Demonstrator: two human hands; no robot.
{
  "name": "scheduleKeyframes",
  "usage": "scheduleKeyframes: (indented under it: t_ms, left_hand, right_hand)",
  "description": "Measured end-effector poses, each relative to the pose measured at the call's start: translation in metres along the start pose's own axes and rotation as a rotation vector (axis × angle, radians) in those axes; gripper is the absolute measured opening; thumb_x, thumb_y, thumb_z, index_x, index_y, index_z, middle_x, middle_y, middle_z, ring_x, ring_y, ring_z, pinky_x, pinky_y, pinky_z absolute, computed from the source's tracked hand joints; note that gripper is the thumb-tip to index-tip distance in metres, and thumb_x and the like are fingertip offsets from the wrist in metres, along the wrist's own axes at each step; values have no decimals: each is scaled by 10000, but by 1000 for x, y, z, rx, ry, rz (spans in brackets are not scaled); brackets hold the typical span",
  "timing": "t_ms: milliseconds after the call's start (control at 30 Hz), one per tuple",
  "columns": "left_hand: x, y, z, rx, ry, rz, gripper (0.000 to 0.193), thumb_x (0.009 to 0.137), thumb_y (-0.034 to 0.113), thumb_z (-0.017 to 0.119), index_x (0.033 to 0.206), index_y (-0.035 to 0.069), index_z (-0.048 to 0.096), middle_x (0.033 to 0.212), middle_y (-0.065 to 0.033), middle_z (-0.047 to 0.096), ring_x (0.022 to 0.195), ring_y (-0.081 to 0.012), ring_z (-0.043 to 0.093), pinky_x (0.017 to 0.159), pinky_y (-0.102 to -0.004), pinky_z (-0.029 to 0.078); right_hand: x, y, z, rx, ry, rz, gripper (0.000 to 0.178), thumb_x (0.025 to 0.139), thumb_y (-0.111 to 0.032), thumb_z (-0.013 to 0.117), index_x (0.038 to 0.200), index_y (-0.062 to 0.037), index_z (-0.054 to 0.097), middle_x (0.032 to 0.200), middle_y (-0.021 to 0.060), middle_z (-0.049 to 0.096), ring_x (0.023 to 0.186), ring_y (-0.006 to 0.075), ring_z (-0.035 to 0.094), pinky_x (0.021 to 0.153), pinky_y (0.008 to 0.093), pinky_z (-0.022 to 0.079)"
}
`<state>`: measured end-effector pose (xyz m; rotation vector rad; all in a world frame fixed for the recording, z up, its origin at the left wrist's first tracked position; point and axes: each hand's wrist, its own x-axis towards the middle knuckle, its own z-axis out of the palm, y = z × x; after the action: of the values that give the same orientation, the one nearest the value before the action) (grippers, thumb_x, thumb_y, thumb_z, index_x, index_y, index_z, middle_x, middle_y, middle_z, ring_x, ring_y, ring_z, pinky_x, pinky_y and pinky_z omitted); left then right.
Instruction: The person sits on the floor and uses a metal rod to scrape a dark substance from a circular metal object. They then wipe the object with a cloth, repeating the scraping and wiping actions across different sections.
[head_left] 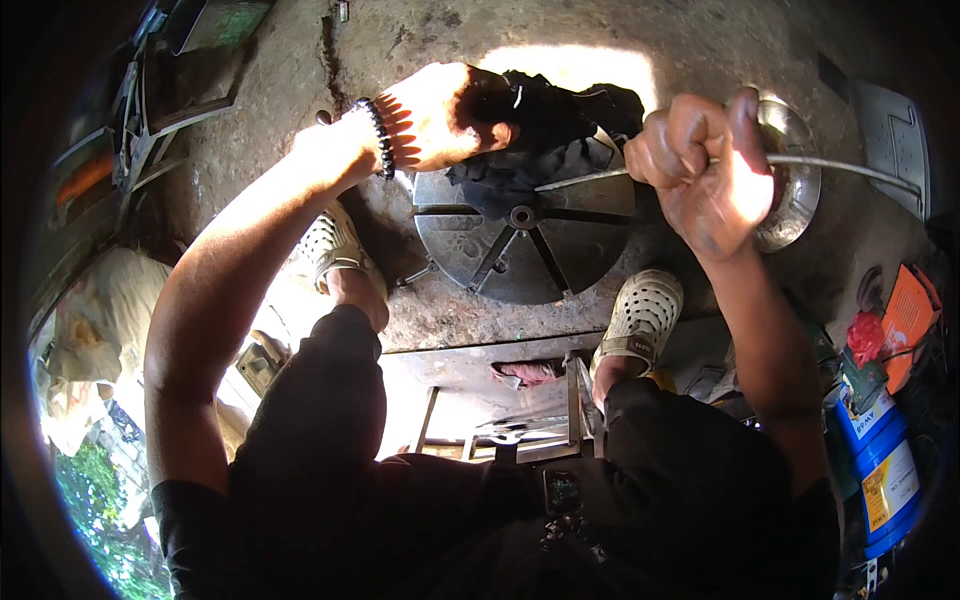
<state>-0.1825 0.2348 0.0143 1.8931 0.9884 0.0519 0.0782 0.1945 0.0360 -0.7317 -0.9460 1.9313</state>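
Note:
My left hand [445,118], with a beaded bracelet at its wrist, is closed on a crumpled black cloth-like bundle [550,125]; its fingertips are in deep shadow. The bundle lies over the far part of a round grey metal disc [470,255], which has radial slots and a hole at its centre. My right hand [705,170] is wrapped around a thin, pale metal rod [838,164]. One end of the rod runs left to the bundle's near edge, above the disc. Its other part extends past my fist to the right. What the bundle covers is hidden.
A shiny round metal dish [800,190] lies right of my right hand, near a pale panel [893,140]. Metal frames [135,130] stand at the far left. An orange box [912,325] and blue buckets [885,535] are at the right. My clog-clad feet flank the disc.

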Motion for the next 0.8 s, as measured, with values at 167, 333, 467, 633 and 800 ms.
scheduleKeyframes:
  t_ms: [167,333,467,633,800]
  left_hand:
    - [0,-10,14,-66,125,66,336,877,301,635,968,-21,603,797,-192,625,676,-285,546,678,-398,465]
    - [6,-5,3,47,56,-24,346,888,290,626,995,-38,606,785,-206,609,671,-305,546,661,-384,470]
    - [20,-5,7,-116,400,41,391,835,301,670,1060,-18,663,870,-210,698,763,-317,686,712,-367,548]
    - [21,20,-37,-34,471,-97,268,866,268,622,840,2,616,619,-129,596,555,-221,571,563,-377,466]
    - [15,33,-37,-478,127,-71,176,891,178,626,862,5,634,632,-45,637,580,-143,608,543,-333,475]
  right_hand:
    - [26,6,-3,-49,35,80,603,1002,-603,210,642,-128,294,525,-20,217,479,112,179,509,295,200]
    - [28,-1,0,-81,-34,107,632,980,-644,218,636,-122,309,543,-28,235,487,116,196,513,294,205]
    - [42,-25,-30,-25,18,-9,587,977,-611,301,653,-125,352,582,-8,303,534,127,268,542,300,236]
    - [50,-80,-60,23,-79,-178,442,991,-511,387,736,-152,423,647,-4,377,586,137,326,625,319,284]
    - [6,-81,-51,219,-73,-104,498,987,-560,372,744,-131,440,603,-30,306,545,118,259,618,334,285]
